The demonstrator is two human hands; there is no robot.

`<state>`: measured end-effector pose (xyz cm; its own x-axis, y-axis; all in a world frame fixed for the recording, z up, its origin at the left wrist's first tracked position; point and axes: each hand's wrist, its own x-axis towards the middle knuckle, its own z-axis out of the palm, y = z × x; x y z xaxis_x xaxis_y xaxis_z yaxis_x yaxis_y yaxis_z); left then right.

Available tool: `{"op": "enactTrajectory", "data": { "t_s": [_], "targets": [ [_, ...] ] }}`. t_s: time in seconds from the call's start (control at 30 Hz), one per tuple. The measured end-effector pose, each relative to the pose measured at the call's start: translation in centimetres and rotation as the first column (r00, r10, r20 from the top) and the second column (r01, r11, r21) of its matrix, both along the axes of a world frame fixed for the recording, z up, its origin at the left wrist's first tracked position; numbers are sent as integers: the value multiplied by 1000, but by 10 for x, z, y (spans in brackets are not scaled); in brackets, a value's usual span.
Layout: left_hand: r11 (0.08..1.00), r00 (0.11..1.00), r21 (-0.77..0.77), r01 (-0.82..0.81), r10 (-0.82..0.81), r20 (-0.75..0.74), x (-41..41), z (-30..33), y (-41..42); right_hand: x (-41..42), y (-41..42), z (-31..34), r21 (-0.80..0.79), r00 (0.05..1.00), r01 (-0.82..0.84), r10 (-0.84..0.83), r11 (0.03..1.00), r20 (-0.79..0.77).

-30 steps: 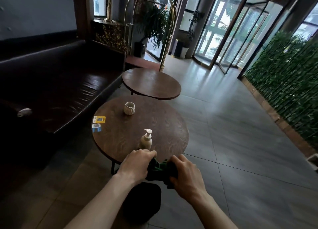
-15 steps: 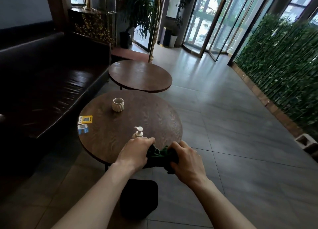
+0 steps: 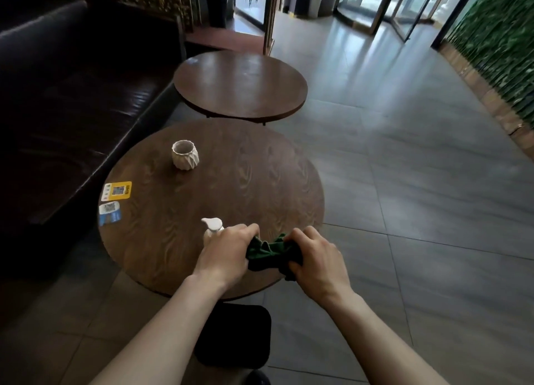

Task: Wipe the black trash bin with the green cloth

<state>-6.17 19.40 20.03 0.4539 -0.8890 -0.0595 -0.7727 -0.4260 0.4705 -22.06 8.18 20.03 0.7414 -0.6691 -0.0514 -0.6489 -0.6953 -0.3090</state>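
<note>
Both hands hold the green cloth [image 3: 270,253], a soft, crumpled bundle bunched between them above the near edge of the round desk [image 3: 231,182]. The left hand [image 3: 224,253] has its fingers curled tight round the cloth's left end; the right hand [image 3: 316,257] has its fingers clamped on the right end, knuckles up. The black trash bin [image 3: 234,335] stands on the floor below the hands, just beside the desk's near rim: a matte, squarish shape with rounded corners, partly hidden by the left forearm.

The desk top is dark wood with a bold swirling grain. On it stand a white pump bottle [image 3: 213,229], smooth plastic, largely hidden behind the left hand, and a white faceted cup [image 3: 185,155] with ribbed folds, well apart toward the far side. Two flat stickers lie near the left rim, a yellow one [image 3: 117,191] and a blue one [image 3: 109,212]. A second round table [image 3: 239,84] sits beyond, beside a glossy dark leather sofa [image 3: 72,81]. The floor [image 3: 419,182] is large grey tiles.
</note>
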Motion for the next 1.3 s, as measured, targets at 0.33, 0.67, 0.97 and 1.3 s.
{"op": "enactTrajectory", "data": {
  "t_s": [0.33, 0.67, 0.97, 1.3],
  "targets": [
    [996, 998, 71, -57, 58, -10, 41, -84, -107, 52, -121, -86, 76, 998, -53, 54, 996, -17],
    [972, 992, 209, -110, 94, 87, 58, -181, -141, 73, -153, -197, 161, 989, -115, 128, 980, -69],
    [891, 999, 453, 30, -47, 27, 44, -242, -124, 51, -155, -263, 206, 960, -194, 229, 959, -163],
    [865, 997, 499, 53, -70, 16, 42, -221, -125, 41, -156, -235, 261, 954, -145, 204, 954, -218]
  ]
}}
